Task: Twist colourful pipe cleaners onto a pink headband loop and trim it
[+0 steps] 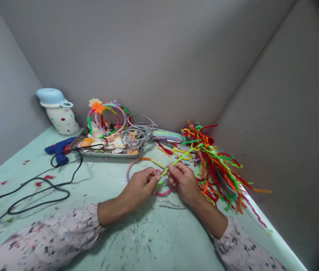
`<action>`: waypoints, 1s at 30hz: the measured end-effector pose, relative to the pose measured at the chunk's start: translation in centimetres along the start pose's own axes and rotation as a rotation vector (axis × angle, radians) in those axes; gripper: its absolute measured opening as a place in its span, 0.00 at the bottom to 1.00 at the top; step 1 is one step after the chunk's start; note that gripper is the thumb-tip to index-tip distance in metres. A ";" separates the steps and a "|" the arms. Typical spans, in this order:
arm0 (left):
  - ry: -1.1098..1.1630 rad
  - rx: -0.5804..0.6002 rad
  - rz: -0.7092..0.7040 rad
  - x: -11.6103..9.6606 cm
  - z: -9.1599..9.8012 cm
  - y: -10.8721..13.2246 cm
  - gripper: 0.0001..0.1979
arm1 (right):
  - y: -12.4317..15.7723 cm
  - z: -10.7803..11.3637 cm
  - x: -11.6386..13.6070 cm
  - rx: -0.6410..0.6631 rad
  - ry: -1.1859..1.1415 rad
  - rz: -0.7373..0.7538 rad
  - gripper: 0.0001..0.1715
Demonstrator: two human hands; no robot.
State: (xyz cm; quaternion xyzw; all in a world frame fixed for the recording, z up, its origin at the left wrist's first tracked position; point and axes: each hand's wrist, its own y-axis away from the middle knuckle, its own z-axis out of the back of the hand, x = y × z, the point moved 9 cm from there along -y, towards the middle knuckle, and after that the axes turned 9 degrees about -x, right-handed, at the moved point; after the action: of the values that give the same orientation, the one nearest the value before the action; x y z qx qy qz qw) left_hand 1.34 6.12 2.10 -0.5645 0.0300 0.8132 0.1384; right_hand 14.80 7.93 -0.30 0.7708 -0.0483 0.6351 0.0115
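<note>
Between my two hands runs a lime-green pipe cleaner (pixel 182 155), its far end rising to the right towards the pile. My left hand (pixel 142 183) pinches its near end beside a bit of pink pipe cleaner. Fingers of my right hand (pixel 184 180) are closed round it a little further along. Under and behind the hands lies a hoop wrapped in coloured pipe cleaner (pixel 137 162), with purple, orange, yellow and pink stretches; the hands hide part of it. Whether the green strand is joined to the hoop, I cannot tell. A loose grey strand (pixel 173 206) lies below my right hand.
A heap of bright pipe cleaners (pixel 218 169) spreads at the right. Behind stand a metal tray (pixel 108 154) of shells, finished flower hoops (pixel 96 109) and a silver wire coil (pixel 139 135). At the left are a blue glue gun (pixel 59 148), its black cord (pixel 69 192) and a white bottle (pixel 62 118).
</note>
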 end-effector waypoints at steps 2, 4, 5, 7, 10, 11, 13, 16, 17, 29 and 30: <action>-0.035 -0.006 -0.024 -0.2 0.1 0.0 0.13 | 0.0 -0.2 -0.3 0.027 -0.004 -0.024 0.13; -0.068 -0.004 -0.051 -0.4 0.2 0.0 0.13 | 0.0 -0.3 -0.6 0.038 -0.013 -0.046 0.14; -0.080 0.002 -0.068 -0.6 0.1 0.0 0.12 | 0.0 -0.3 -0.6 0.034 -0.022 -0.051 0.14; -0.096 0.017 -0.105 -1.0 -0.1 0.1 0.12 | 0.0 -0.1 -0.6 0.017 -0.041 -0.050 0.14; -0.109 0.017 -0.140 -1.3 -0.2 0.3 0.11 | -0.1 -0.1 -0.7 0.022 -0.054 -0.051 0.14; -0.112 0.015 -0.144 -1.3 -0.3 0.4 0.11 | -0.1 -0.2 -0.7 0.028 -0.055 -0.055 0.13; -0.116 0.013 -0.146 -1.2 -0.3 0.5 0.11 | -0.2 -0.2 -0.7 0.030 -0.058 -0.055 0.13; -0.123 -0.016 -0.153 -0.9 0.0 0.4 0.10 | -0.1 -0.2 -0.3 0.024 -0.094 -0.037 0.11; -0.138 -0.035 -0.160 -0.9 0.2 0.4 0.10 | 0.0 -0.2 -0.1 0.026 -0.117 -0.030 0.11; -0.601 -0.016 -0.346 -1.2 -0.9 0.8 0.11 | -0.2 0.0 0.4 -0.034 -0.233 -0.038 0.07; -0.629 -0.015 -0.345 -1.2 -1.0 0.8 0.10 | -0.3 0.1 0.4 -0.040 -0.226 -0.027 0.07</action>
State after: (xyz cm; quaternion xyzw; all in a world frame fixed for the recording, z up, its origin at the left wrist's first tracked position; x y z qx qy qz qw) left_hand 2.40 4.98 2.75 -0.2842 -0.1155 0.9121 0.2719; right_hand 14.97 8.16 0.06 0.8376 -0.0517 0.5430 0.0300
